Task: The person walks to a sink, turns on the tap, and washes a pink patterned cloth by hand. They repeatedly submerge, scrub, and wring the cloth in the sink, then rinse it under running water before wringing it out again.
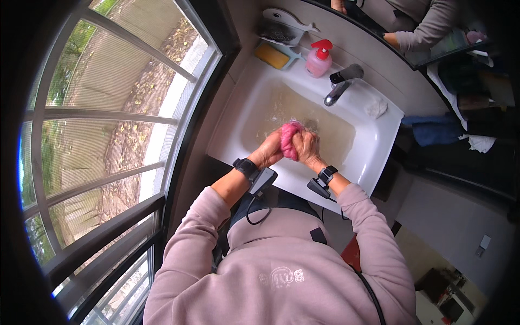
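Note:
A bunched, wet-looking pink cloth [289, 141] is squeezed between my two hands above a white washbasin [371, 140]. My left hand [268, 149] grips it from the left, and my right hand [306, 145] has its fingers curled around the right side. Cloudy, brownish water [290, 101] with some suds stands in the basin beneath. Beyond my hands, a chrome faucet [337, 94] with a dark handle reaches over the water. Most of my fingertips are hidden by the cloth and the hands themselves.
A pink soap pump bottle [318, 63] with a red top stands on the basin's back rim. Beside it are a yellow sponge [273, 56] in a dish and a grey scouring pad [277, 34]. A white crumpled item [376, 108] lies right of the faucet. A barred window [122, 118] flanks my left.

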Demonstrator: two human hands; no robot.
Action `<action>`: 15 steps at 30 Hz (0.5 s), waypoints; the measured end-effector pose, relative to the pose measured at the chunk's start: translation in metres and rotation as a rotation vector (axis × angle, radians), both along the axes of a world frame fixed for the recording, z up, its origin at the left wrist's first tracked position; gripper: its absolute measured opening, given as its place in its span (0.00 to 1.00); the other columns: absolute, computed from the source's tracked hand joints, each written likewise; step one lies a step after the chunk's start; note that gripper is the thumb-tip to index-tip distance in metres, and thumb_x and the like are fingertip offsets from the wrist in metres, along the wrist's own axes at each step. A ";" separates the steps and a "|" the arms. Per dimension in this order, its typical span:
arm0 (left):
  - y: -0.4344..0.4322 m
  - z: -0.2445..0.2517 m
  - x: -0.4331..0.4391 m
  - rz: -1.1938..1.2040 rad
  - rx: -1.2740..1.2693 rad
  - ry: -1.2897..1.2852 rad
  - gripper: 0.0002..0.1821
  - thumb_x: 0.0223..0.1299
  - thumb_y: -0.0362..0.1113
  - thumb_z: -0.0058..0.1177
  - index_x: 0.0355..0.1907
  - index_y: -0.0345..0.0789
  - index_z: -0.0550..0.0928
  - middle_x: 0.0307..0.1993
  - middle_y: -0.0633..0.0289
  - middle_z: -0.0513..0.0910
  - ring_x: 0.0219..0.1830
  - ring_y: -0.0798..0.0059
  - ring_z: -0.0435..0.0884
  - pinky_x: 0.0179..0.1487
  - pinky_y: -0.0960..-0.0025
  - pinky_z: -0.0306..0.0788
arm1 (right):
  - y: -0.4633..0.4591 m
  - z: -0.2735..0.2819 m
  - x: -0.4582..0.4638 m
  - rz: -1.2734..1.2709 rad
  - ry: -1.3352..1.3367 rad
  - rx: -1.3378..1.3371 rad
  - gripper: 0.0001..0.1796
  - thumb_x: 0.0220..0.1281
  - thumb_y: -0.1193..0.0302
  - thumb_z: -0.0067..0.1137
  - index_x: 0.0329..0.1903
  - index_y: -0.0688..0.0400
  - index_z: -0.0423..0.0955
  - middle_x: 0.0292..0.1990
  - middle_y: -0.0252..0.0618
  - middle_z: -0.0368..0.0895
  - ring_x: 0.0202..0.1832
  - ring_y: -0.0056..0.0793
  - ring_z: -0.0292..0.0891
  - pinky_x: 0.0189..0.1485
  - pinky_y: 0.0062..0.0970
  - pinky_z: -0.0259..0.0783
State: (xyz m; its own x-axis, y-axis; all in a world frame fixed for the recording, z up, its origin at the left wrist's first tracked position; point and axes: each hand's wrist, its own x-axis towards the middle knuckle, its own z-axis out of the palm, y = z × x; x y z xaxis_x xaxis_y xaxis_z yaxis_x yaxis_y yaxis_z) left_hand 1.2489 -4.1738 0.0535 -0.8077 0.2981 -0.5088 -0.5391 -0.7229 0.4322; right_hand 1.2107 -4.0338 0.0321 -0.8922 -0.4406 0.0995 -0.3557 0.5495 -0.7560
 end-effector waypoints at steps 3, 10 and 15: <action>0.004 -0.001 -0.003 0.042 -0.028 -0.050 0.16 0.71 0.36 0.38 0.56 0.33 0.71 0.49 0.61 0.76 0.48 0.74 0.77 0.55 0.68 0.73 | 0.012 -0.034 -0.015 -0.044 0.021 0.159 0.19 0.63 0.58 0.42 0.27 0.58 0.75 0.29 0.54 0.78 0.32 0.59 0.74 0.34 0.51 0.68; -0.027 -0.009 0.000 0.071 -0.274 -0.141 0.29 0.65 0.40 0.47 0.66 0.32 0.60 0.65 0.52 0.61 0.65 0.53 0.61 0.64 0.55 0.62 | 0.062 -0.084 -0.048 0.033 0.016 0.616 0.19 0.56 0.67 0.52 0.51 0.55 0.73 0.55 0.49 0.68 0.63 0.50 0.54 0.61 0.48 0.58; -0.058 0.002 0.018 0.011 -0.225 -0.117 0.33 0.63 0.43 0.50 0.66 0.32 0.59 0.69 0.48 0.51 0.71 0.45 0.46 0.65 0.41 0.55 | 0.066 -0.070 -0.039 0.386 -0.094 0.962 0.30 0.52 0.65 0.59 0.59 0.55 0.65 0.58 0.53 0.63 0.64 0.53 0.54 0.60 0.61 0.55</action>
